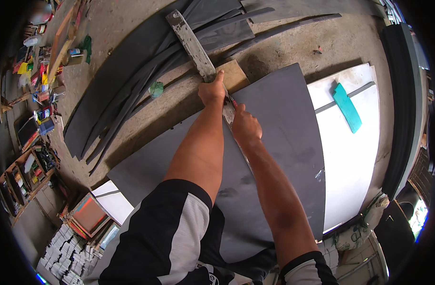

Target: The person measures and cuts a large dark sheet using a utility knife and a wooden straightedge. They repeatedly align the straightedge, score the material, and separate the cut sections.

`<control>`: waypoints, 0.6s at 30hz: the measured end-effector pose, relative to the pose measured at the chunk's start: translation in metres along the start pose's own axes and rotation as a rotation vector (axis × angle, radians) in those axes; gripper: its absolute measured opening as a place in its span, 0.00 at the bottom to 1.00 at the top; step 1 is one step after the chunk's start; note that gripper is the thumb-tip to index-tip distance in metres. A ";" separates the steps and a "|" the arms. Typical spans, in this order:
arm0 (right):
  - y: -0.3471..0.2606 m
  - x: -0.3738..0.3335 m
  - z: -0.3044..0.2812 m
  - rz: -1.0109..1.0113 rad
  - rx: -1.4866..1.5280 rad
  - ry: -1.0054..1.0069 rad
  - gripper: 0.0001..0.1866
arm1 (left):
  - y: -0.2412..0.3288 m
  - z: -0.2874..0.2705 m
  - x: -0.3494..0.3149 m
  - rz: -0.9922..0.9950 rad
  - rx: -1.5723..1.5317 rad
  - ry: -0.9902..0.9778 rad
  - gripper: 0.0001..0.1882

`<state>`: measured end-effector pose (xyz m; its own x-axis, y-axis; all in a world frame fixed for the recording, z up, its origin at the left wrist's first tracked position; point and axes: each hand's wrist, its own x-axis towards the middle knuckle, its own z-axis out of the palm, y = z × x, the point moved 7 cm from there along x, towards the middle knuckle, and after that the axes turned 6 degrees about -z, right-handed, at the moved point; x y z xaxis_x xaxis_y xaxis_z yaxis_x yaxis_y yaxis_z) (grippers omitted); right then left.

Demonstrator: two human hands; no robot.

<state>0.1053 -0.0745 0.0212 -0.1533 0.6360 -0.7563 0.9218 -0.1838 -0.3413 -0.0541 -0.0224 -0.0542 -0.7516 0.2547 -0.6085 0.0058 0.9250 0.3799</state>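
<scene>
A long, worn straightedge (193, 45) with flaking pale paint lies across a large dark grey sheet (279, 123) and reaches past its far edge. My left hand (212, 90) is clamped over the straightedge near that edge, thumb pointing away from me. Just to the right and nearer, my right hand (246, 126) is closed around a small red-handled cutter knife (234, 101). The knife's tip is against or very close to the straightedge's right side; the blade is too small to make out. A tan wooden board (233, 78) shows beyond the sheet's edge, beside my left hand.
Dark sheets and curved offcut strips (127, 95) lie on the concrete floor at the far left. A white panel (350, 161) sticks out at right, bearing a teal piece (347, 108). Long dark rolls or boards (399, 104) stand farther right. Cluttered shelves (29, 175) line the left.
</scene>
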 end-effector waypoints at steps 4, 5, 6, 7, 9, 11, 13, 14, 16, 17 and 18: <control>-0.006 0.002 -0.004 0.070 -0.013 -0.052 0.12 | 0.001 0.002 0.000 0.000 0.017 -0.029 0.48; -0.008 0.003 -0.005 0.084 -0.011 -0.069 0.12 | 0.000 0.001 0.000 -0.003 0.023 -0.032 0.48; -0.010 0.004 -0.006 0.098 -0.009 -0.085 0.13 | -0.001 0.002 0.001 -0.004 0.013 -0.034 0.48; -0.011 0.005 -0.006 0.104 -0.004 -0.081 0.13 | -0.002 0.003 0.003 -0.004 0.002 -0.037 0.48; -0.013 0.006 -0.009 0.118 0.012 -0.069 0.14 | 0.000 0.004 0.003 -0.001 0.001 -0.038 0.49; -0.014 0.009 -0.010 0.120 0.023 -0.086 0.16 | 0.002 0.003 0.001 0.006 0.020 -0.032 0.49; -0.013 0.010 -0.011 0.122 0.025 -0.094 0.17 | 0.004 0.001 -0.004 0.014 0.002 -0.020 0.49; -0.014 0.011 -0.011 0.119 0.022 -0.093 0.18 | 0.006 -0.001 -0.006 0.019 -0.009 -0.010 0.49; -0.012 0.010 -0.011 0.121 0.039 -0.098 0.20 | 0.003 0.001 0.000 0.031 -0.009 0.006 0.49; -0.010 0.010 -0.009 0.127 0.061 -0.106 0.20 | 0.003 0.000 0.000 0.035 -0.007 0.014 0.50; -0.006 0.008 -0.007 0.134 0.082 -0.114 0.21 | 0.002 0.003 0.000 0.010 -0.035 -0.021 0.51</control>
<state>0.1010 -0.0634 0.0210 -0.0745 0.5139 -0.8546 0.9052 -0.3248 -0.2742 -0.0527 -0.0196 -0.0553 -0.7378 0.2695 -0.6189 -0.0103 0.9122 0.4095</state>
